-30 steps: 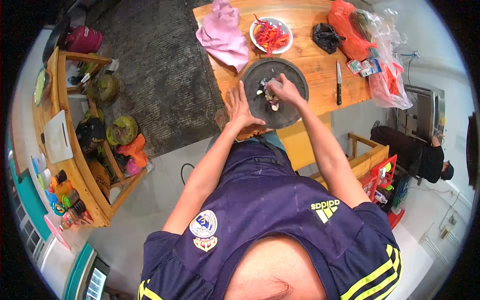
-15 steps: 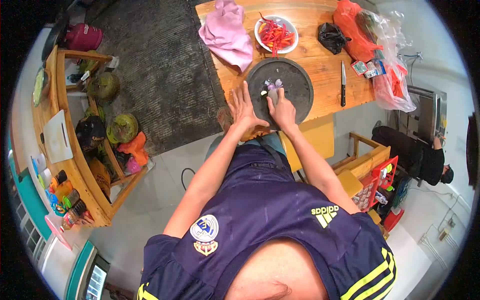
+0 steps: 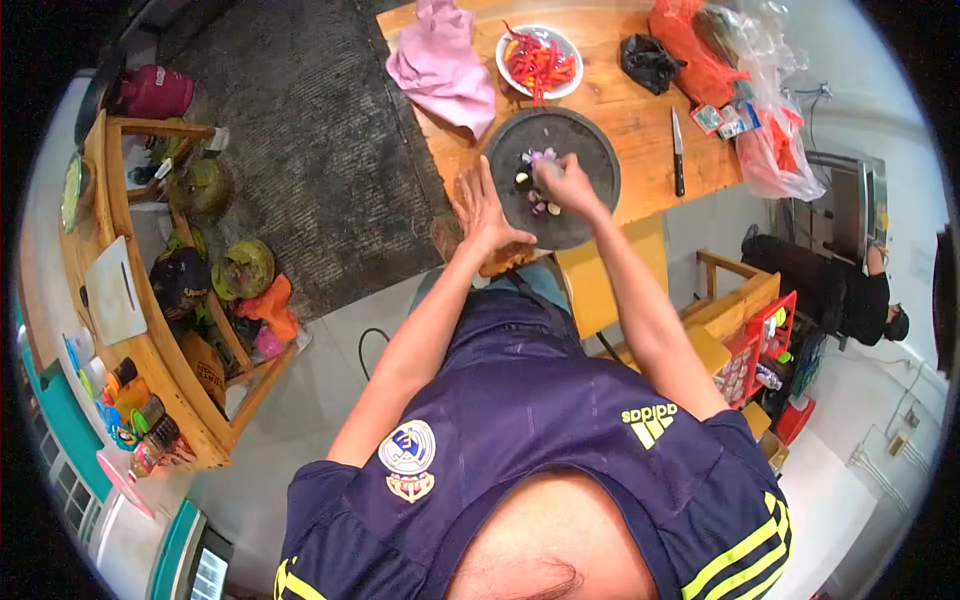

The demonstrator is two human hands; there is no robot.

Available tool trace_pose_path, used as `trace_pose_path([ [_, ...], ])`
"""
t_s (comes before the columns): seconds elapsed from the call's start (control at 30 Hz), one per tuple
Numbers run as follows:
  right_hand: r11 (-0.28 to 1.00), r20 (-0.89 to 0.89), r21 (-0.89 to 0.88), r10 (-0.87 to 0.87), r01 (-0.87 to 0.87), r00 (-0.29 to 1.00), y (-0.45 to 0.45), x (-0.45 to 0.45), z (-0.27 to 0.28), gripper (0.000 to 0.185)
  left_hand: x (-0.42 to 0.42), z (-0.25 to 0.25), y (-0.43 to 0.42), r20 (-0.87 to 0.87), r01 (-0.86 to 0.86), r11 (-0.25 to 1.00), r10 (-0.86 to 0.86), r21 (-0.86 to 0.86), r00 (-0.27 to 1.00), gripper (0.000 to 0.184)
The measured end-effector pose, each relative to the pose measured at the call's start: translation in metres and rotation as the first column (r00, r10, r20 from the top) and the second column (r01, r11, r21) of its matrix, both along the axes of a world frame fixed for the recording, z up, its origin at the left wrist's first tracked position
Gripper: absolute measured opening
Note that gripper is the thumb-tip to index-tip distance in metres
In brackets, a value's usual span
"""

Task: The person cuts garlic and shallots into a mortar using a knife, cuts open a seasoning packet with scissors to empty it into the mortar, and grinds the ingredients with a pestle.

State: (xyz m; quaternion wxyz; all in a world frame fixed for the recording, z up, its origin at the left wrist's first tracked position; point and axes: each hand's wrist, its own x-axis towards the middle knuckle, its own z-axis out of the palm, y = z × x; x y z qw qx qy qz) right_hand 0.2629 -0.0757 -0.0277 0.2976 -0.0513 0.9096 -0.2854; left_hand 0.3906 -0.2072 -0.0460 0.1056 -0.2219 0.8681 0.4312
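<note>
A round dark stone mortar (image 3: 592, 142), shallow like a plate, sits at the table's near edge. Shallot pieces (image 3: 540, 205) and a few pale clove-like bits lie on its face. My right hand (image 3: 568, 188) is closed on a grey stone pestle (image 3: 544, 168), pressed among the shallots; fingers cover most of it. With fingers stretched out, my left hand (image 3: 486, 215) rests against the mortar's left rim. Beyond the mortar stands a white bowl (image 3: 573, 88) heaped with red chillies (image 3: 540, 65).
A pink cloth (image 3: 440, 65) lies left of the bowl. To the right are a black-handled knife (image 3: 678, 155), a black plastic bag (image 3: 648, 62) and red and clear bags (image 3: 775, 150). A yellow stool (image 3: 610, 285) stands under the table edge. Another person (image 3: 850, 300) is at far right.
My right hand has moved up and slightly right across the mortar with the pestle, uncovering shallot pieces below it. My left hand stays at the rim. The view has shifted slightly.
</note>
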Motion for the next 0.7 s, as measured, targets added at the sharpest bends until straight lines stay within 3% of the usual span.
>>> trace_pose_path([
  [0.03,0.997,-0.178,0.009,0.077,-0.076,0.981,0.003,0.02,-0.009,0.062,0.0,0.0,0.0,0.003,-0.009,1.0,0.009,-0.002,1.0,0.161],
  [0.07,0.97,-0.281,0.163,0.22,-0.179,0.934,-0.002,0.043,-0.006,0.064,-0.001,-0.003,0.0,0.024,-0.005,1.0,0.005,-0.006,1.0,0.161],
  [0.17,0.98,-0.313,0.166,0.16,-0.112,0.936,-0.009,0.042,0.001,0.057,0.002,-0.01,-0.001,-0.075,-0.004,1.0,0.004,0.0,0.997,0.161],
  [0.23,0.994,0.076,-0.093,-0.05,0.057,0.996,0.007,-0.009,-0.022,0.052,0.004,-0.008,0.005,-0.061,0.007,1.0,-0.005,0.03,0.998,0.162],
  [0.3,0.999,0.267,-0.036,0.024,-0.015,0.963,0.003,-0.018,-0.006,0.052,0.001,-0.008,-0.001,-0.028,0.008,1.0,-0.007,0.016,1.0,0.162],
  [0.37,0.989,-0.219,0.122,0.108,-0.083,0.97,-0.002,0.038,-0.015,0.059,-0.006,-0.005,-0.004,0.003,-0.004,1.0,0.004,0.002,1.0,0.162],
  [0.4,0.965,-0.263,0.241,0.164,-0.1,0.951,-0.015,0.056,0.007,0.062,-0.003,-0.004,-0.003,0.002,0.003,1.0,-0.003,0.01,1.0,0.161],
  [0.5,0.977,-0.253,0.209,0.021,0.034,0.967,-0.006,0.007,-0.002,0.064,0.0,-0.006,0.001,-0.031,0.006,1.0,-0.005,0.017,0.999,0.161],
  [0.53,0.986,-0.214,0.16,0.078,-0.044,0.974,0.003,-0.022,-0.016,0.064,-0.002,-0.005,0.001,-0.04,0.005,1.0,-0.005,0.006,0.999,0.161],
  [0.57,0.998,-0.009,0.066,-0.004,0.004,1.0,0.005,-0.031,0.0,0.063,0.001,-0.003,-0.001,-0.044,0.01,1.0,-0.011,-0.006,0.999,0.161],
  [0.63,0.993,-0.05,0.094,0.074,-0.069,0.996,0.013,-0.008,-0.012,0.065,0.002,-0.011,0.0,-0.077,0.002,1.0,-0.004,-0.016,0.997,0.161],
  [0.67,0.969,-0.244,0.231,0.143,-0.086,0.959,0.006,0.02,-0.018,0.067,-0.003,-0.008,-0.002,-0.066,-0.002,1.0,0.003,0.001,0.998,0.161],
  [0.7,0.965,-0.276,0.249,0.146,-0.076,0.95,-0.004,0.042,-0.008,0.068,-0.001,-0.006,-0.001,-0.044,-0.002,1.0,0.003,0.025,0.999,0.161],
])
